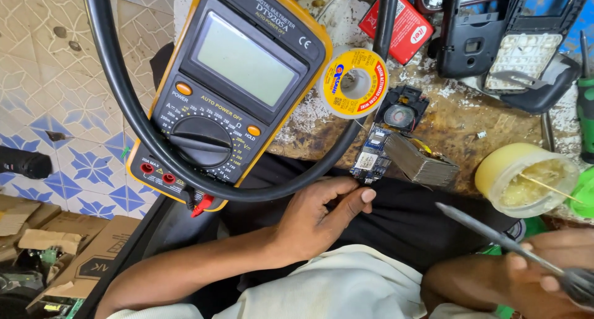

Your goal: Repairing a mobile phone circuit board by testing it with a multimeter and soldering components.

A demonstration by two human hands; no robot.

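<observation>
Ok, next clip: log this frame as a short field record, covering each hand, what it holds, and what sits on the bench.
setting: worn, stained wooden workbench over blue-patterned floor tiles
left hand: left hand pinches the lower end of a small blue circuit board
right hand: right hand grips a dark-handled soldering iron, tip pointing toward the board
bench left: yellow-cased digital multimeter with a thick black cable looped over it
bench middle: yellow-labelled solder spool, red flat battery
bench right: pale yellow round tub of paste, black phone housing
</observation>
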